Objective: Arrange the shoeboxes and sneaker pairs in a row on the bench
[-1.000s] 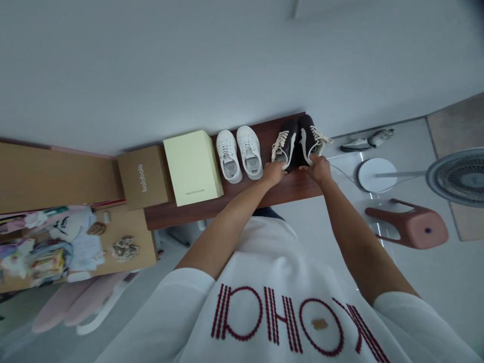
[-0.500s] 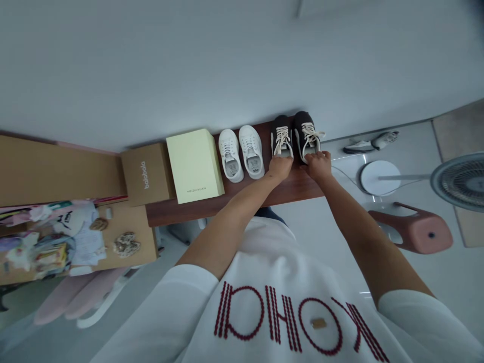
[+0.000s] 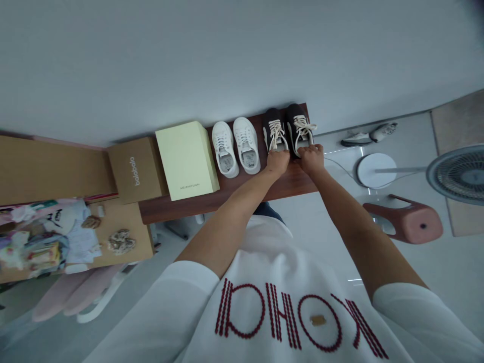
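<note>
My left hand (image 3: 278, 162) is closed on the heel of a dark sneaker (image 3: 273, 123) with cream laces. Beside it, my right hand (image 3: 312, 159) grips the heel of the matching dark sneaker (image 3: 295, 117), whose laces hang over its right side. Both shoes rest on a long reddish-brown wooden board (image 3: 302, 185), toes toward the wall. To their left, a white sneaker (image 3: 246, 146) and its mate (image 3: 224, 149) stand as a pair. My fingertips are partly hidden at the shoe heels.
Left of the white shoes are a pale yellow box (image 3: 187, 161) and a brown box (image 3: 136, 169). A cluttered table (image 3: 141, 232) lies farther left. On the right floor stand a fan (image 3: 463, 174), a pink stool (image 3: 419, 222) and grey-white shoes (image 3: 357, 139).
Both dark sneakers have shifted slightly left along the board with my hands on them, and the board's far right corner now shows. The whole view has also shifted a little.
</note>
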`<state>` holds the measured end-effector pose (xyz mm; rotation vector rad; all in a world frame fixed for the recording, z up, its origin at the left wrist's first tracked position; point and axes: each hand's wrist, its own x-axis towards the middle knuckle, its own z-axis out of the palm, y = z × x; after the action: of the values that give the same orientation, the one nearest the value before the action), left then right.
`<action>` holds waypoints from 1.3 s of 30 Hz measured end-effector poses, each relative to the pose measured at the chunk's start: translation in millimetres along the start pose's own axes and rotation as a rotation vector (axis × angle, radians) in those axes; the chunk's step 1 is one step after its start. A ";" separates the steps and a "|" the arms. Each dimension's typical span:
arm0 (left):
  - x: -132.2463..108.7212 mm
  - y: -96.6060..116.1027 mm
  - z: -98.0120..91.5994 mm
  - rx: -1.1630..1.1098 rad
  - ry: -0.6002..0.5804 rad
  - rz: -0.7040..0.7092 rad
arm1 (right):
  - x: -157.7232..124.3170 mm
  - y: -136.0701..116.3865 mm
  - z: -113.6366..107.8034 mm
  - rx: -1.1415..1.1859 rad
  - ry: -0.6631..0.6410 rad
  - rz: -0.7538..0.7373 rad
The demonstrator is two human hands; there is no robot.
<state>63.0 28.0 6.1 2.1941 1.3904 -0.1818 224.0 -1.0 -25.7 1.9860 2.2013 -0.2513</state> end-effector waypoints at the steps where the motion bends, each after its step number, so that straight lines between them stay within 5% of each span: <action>1: 0.4 -0.5 0.5 -0.009 -0.006 0.000 | 1.0 -1.1 0.5 0.006 -0.003 0.003; 13: 6.7 4.0 5.2 0.016 -0.005 0.019 | 4.9 -8.7 3.3 0.031 -0.007 0.041; 21: 0.1 9.7 -10.1 0.115 0.043 0.083 | 2.5 -9.7 -19.0 0.058 0.044 0.097; 30: -44.2 -10.0 -48.3 0.076 0.084 0.062 | -18.7 -21.9 -54.6 0.150 0.207 0.110; 39: -128.3 -72.4 -63.4 -0.084 0.078 -0.134 | -43.2 -97.1 -75.1 0.207 0.212 -0.030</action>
<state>-69.7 -19.2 82.9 2.0610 1.5599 -0.0856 131.0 -35.0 58.8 2.1789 2.4242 -0.2960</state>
